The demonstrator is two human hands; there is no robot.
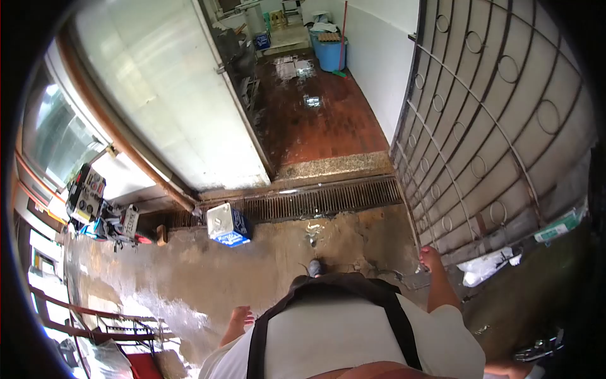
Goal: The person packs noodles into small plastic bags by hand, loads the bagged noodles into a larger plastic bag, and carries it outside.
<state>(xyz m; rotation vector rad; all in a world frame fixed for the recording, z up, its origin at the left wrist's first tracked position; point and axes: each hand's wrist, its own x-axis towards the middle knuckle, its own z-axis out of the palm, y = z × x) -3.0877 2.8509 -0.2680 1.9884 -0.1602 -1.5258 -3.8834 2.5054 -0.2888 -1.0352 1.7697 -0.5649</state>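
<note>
My left hand [240,316] hangs low at my left side over the wet concrete floor [189,278]. Its fingers are a little apart and nothing shows in them. On the other side my right hand [430,258] is out beside my body, its fingers curled in, with no object showing. It is nearest the lower edge of a metal bar gate [470,126] with ring patterns; whether they touch I cannot tell. Ahead of me a blue and white square container [228,225] stands by a floor drain grate [303,201].
Beyond a stone step [334,166] lies a wet red tiled floor [322,123]. A blue bin [330,57] and a red-handled broom [344,38] stand there. A motorcycle [123,221] is at the left, a white plastic bag [486,268] at the gate's foot.
</note>
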